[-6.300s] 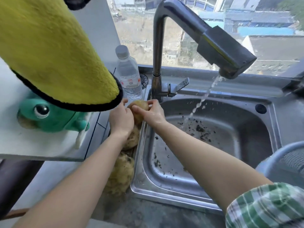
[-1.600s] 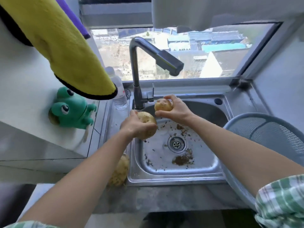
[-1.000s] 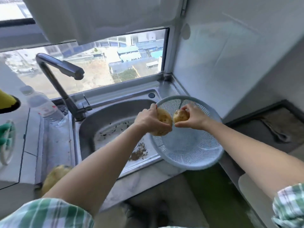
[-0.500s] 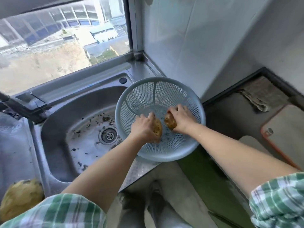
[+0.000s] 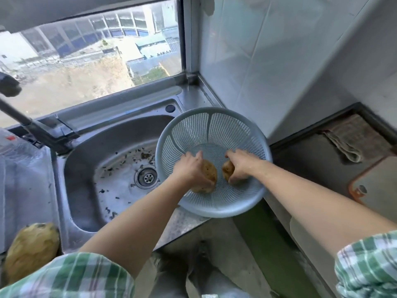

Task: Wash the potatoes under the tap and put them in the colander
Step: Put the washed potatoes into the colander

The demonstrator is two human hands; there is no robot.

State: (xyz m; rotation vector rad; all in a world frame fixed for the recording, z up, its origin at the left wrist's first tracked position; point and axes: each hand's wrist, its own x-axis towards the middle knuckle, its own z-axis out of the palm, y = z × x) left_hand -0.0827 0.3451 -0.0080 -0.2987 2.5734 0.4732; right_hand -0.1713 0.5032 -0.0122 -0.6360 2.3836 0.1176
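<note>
At frame centre, the left hand [image 5: 194,168] curls its fingers round the larger potato [image 5: 208,176]. The right hand [image 5: 239,166] grips the smaller potato [image 5: 227,169]. Both potatoes sit low inside the blue colander [image 5: 225,125]. The colander seems to overhang the bench [image 5: 184,222] edge, so a lopsided push on letting go could tip it.

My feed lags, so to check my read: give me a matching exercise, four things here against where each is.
1 big potato
2 small potato
3 dirty potato
4 cloth

a left of sink
b in right hand
c in left hand
d right of colander

Pairs: 1-c, 2-b, 3-a, 4-d
</note>
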